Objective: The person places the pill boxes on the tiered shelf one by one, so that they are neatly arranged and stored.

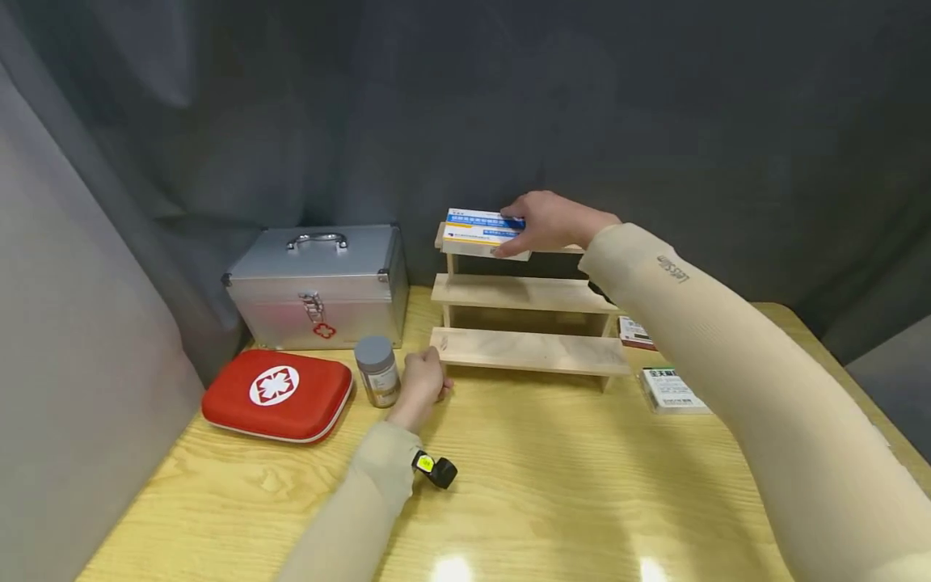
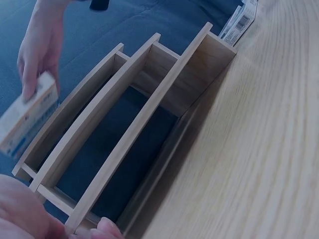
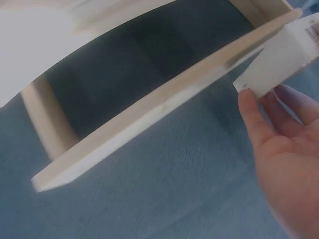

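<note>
My right hand [image 1: 556, 222] pinches a white and blue medicine box [image 1: 473, 232] by its right end, thumb in front and fingers behind. The box overlaps the left part of the top tier in the head view; in the right wrist view its white side [image 3: 276, 62] is close to the board's edge. A three-tier wooden shelf [image 1: 527, 349] stands on the table. At the left end of its lowest board, my left hand [image 1: 423, 380] grips the wood, with fingertips [image 2: 108, 227] showing around the board's end in the left wrist view.
Left of the shelf are a grey-lidded jar [image 1: 378, 373], a red first-aid case [image 1: 276, 396] and a silver metal box [image 1: 320, 287] with a handle. Two more boxes, a white one [image 1: 672, 392] and a partly covered one [image 1: 635, 331], lie to the right. A dark curtain [image 1: 436, 105] hangs behind.
</note>
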Motion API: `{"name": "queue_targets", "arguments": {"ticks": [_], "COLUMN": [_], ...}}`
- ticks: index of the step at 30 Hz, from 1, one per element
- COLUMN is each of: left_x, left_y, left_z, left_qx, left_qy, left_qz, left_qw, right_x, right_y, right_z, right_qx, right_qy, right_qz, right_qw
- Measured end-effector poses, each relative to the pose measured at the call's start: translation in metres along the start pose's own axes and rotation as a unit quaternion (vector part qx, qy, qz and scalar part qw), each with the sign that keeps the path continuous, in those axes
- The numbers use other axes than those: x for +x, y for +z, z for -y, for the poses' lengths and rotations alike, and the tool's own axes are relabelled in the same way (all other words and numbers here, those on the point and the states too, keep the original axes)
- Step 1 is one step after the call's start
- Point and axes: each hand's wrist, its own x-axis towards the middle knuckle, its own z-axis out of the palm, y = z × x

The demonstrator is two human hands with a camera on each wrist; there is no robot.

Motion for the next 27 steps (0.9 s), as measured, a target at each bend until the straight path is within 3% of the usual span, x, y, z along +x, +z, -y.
{"name": "queue_targets", "arguments": {"ticks": [6,17,27], "left_x": [-0.009,-0.011,-0.009], "left_y": [0.007,0.01,0.006], "left_z": [0.005,-0.003,-0.003], "left_qx": [-0.02,-0.058,-0.085], "left_qy": [0.006,0.006,0.009], "left_qz": [0.002,0.008,0.017], "left_qw": [0.9998,0.9982,0.9962], "right_x": [0.013,0.008,0.006], "right_y": [0.009,0.016,0.023], "right_z": [0.002,-0.007,0.006], "right_qx": [-0.016,-0.056,-0.064], "right_qy": [-0.013,-0.054,-0.043], "right_qz": [0.013,-0.063,-0.1], "right_qw": [0.9997,0.995,0.992]}}
